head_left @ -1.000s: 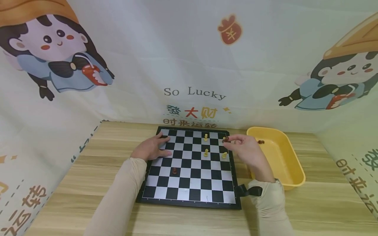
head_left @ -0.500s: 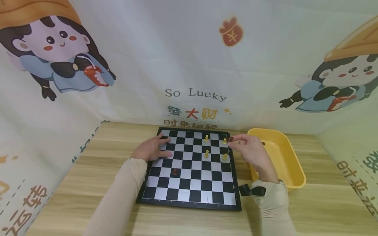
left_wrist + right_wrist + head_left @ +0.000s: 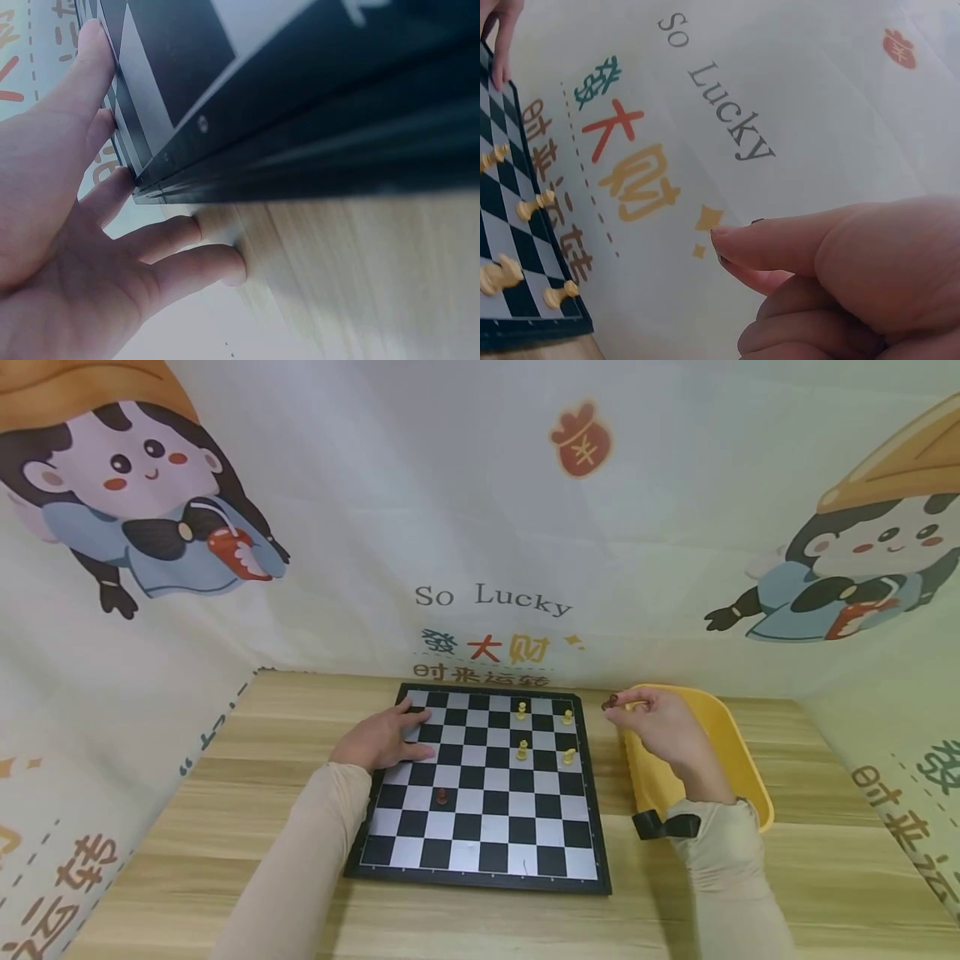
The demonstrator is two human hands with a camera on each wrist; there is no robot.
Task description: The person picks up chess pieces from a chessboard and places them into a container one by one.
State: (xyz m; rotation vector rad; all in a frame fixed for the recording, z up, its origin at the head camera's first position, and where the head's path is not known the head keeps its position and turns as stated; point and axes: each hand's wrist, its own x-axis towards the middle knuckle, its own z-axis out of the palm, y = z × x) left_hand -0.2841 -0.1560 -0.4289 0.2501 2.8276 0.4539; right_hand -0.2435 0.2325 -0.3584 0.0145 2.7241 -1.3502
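My right hand (image 3: 667,727) pinches a dark brown chess piece (image 3: 610,702) between thumb and fingertips, above the near-left rim of the yellow tub; in the right wrist view the fingers almost hide it. My left hand (image 3: 382,737) rests with spread fingers on the left edge of the black-and-white chessboard (image 3: 480,887); in the left wrist view its thumb (image 3: 88,64) lies along the top. On the board's far right stand several pale yellow chess pieces, among them a knight (image 3: 501,275) and one at the far corner (image 3: 567,717). A single brown piece (image 3: 442,796) stands nearer, left of the middle.
The yellow tub (image 3: 738,752) stands on the wooden table (image 3: 180,827) right of the board, partly behind my right hand and forearm. A printed cloth (image 3: 480,510) hangs behind and at both sides. A black strap (image 3: 666,825) sticks out from my right wrist.
My right hand has moved right, from the board's far right corner to the tub, carrying the brown chess piece. The brown piece seen earlier in the tub is now hidden. My left hand stays put.
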